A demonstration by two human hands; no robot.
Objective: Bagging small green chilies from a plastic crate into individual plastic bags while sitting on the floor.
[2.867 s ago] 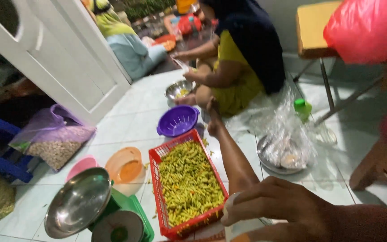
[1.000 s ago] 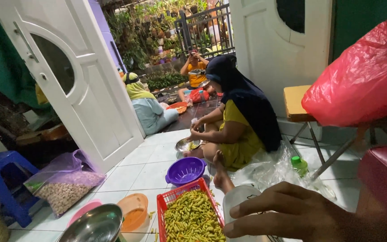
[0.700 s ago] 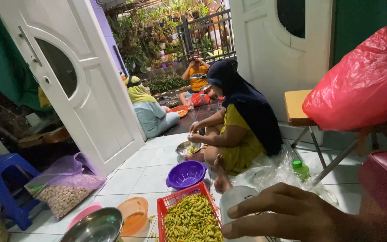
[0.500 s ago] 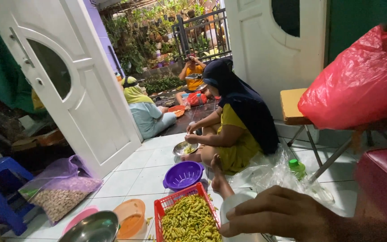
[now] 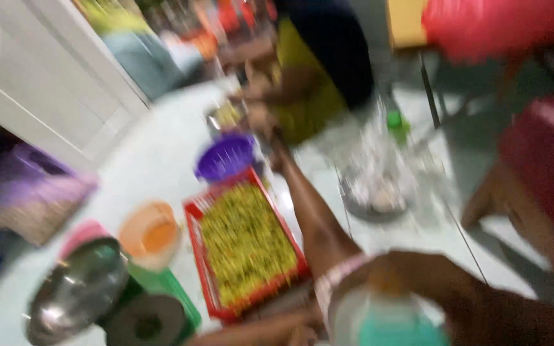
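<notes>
The head view is heavily blurred by motion, so only larger shapes can be read. At the bottom right the right hand (image 5: 431, 282) comes in from the right edge, and its fingers (image 5: 386, 272) are wrapped over the top of a pale cup (image 5: 379, 320) with a teal band low on its side; the cup sits directly under the fingers, touching them, at the bottom edge of the picture. How tightly the grip closes is lost in the blur. A second hand, the left hand (image 5: 270, 330), shows only as a brown streak along the bottom edge, just left of the cup; whether its fingers are wide or closed cannot be told.

Just left of the cup, on the pale tiled floor (image 5: 155, 166), lies a red tray (image 5: 193, 211) filled with small yellow-green pieces. A purple basket (image 5: 226, 157) stands at the tray's far end, and an orange bowl (image 5: 150, 232) sits beside its left rim. Nearer the camera a metal bowl (image 5: 75, 298) rests on a green scale (image 5: 181, 301).

Across the tray another person in a yellow top (image 5: 309, 109) sits on the floor, one bare leg (image 5: 309, 205) stretched along the tray's right side. A clear plastic bag (image 5: 379, 166) lies right of that leg.
</notes>
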